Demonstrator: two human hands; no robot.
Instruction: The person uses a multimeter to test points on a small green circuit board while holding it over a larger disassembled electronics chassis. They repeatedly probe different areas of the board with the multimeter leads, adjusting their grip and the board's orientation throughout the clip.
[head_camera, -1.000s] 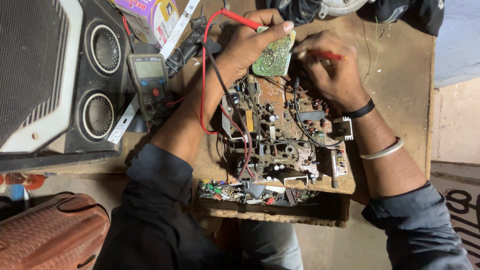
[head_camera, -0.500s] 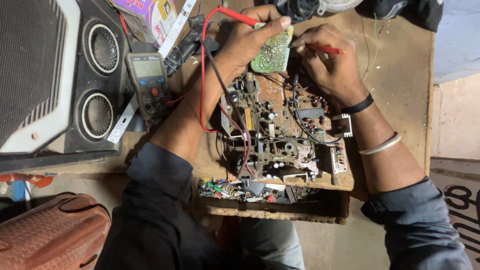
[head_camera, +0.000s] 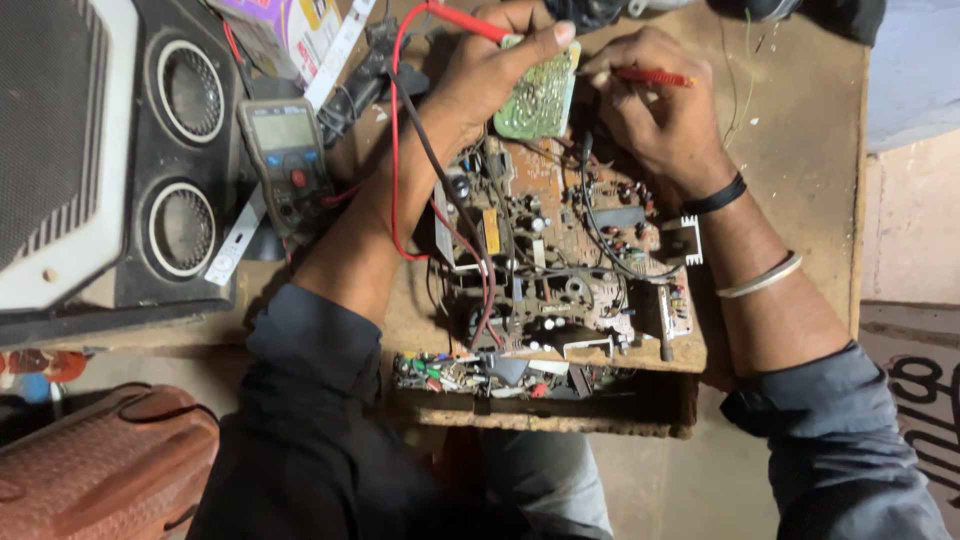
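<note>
Left hand (head_camera: 490, 75) grip: green board (head_camera: 538, 100) | right hand (head_camera: 655, 100) grip: red probe (head_camera: 650, 76) at board

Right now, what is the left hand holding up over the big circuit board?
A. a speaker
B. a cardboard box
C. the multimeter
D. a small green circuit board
D: the left hand grips a small green circuit board, thumb on its top edge, while the multimeter lies on the table.
</note>
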